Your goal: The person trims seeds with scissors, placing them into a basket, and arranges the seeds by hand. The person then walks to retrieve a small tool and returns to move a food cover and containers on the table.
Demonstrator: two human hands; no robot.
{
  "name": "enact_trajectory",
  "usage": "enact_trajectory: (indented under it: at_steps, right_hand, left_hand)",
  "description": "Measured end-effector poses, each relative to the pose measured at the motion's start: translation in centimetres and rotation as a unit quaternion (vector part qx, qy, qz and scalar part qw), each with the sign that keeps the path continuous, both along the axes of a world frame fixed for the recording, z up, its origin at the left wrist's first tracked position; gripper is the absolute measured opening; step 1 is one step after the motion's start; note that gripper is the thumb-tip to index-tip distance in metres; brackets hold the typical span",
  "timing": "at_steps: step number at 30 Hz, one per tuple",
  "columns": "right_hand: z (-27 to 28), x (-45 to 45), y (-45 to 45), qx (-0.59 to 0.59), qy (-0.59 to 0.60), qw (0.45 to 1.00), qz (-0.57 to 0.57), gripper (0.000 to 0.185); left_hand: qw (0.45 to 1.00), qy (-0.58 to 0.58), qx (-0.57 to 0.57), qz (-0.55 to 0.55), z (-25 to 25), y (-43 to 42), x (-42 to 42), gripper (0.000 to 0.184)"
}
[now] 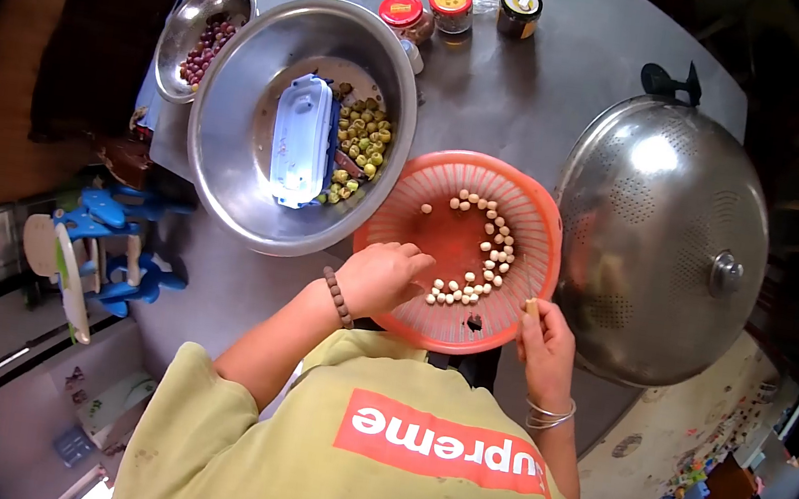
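Note:
An orange-red plastic basket (pixel 545 259) with slatted sides holds several round, cream-coloured balls (pixel 487 276), mostly in a curve along its right and near sides. My left hand (pixel 383 280), a brown bead bracelet on its wrist, reaches over the basket's near left rim with fingers curled together; whatever they hold is hidden. At the near right rim, my right hand (pixel 546 345) pinches a small tan piece (pixel 532 309) between thumb and fingers. A dark bit (pixel 475 323) lies at the basket's near side.
Left of the basket, a large steel bowl (pixel 217 140) holds a pale blue container (pixel 301 141) and green fruit (pixel 363 144). Beyond it sits a smaller bowl (pixel 172 48) with purplish fruit. Jars (pixel 451 9) stand at the back; a domed steel lid (pixel 666 254) lies right.

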State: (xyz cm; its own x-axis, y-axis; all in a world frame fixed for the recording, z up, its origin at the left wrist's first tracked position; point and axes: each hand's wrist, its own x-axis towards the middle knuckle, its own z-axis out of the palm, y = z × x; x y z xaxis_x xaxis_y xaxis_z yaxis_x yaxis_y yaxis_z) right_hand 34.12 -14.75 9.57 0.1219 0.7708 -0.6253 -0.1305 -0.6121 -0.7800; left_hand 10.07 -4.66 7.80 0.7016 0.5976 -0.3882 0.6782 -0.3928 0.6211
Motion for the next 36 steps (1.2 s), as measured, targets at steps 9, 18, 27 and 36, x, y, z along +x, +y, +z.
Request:
enact_trajectory:
  at_steps: [9, 18, 27, 36]
  right_hand:
    - [-5.3, 3.8, -0.4, 0.056, 0.068, 0.994, -0.071, 0.016]
    - [-9.6, 6.1, -2.5, 0.172, 0.004, 0.982, -0.081, 0.016]
    - [-11.8, 4.0, -5.6, 0.295, -0.04, 0.946, -0.131, 0.026]
    - [-12.3, -2.1, -10.2, 0.291, -0.156, 0.936, -0.124, 0.018]
  left_hand:
    - [0.918, -0.248, -0.01, 0.31, 0.6, 1.8, 1.7, 0.013]
    - [0.938, -0.255, 0.169, 0.164, -1.6, 0.9, 5.9, 0.019]
    - [0.899, -0.215, 0.379, 0.031, -1.7, -1.3, 1.9, 0.021]
    - [0.899, 0.16, 0.323, 0.25, -3.6, 4.8, -12.4, 0.045]
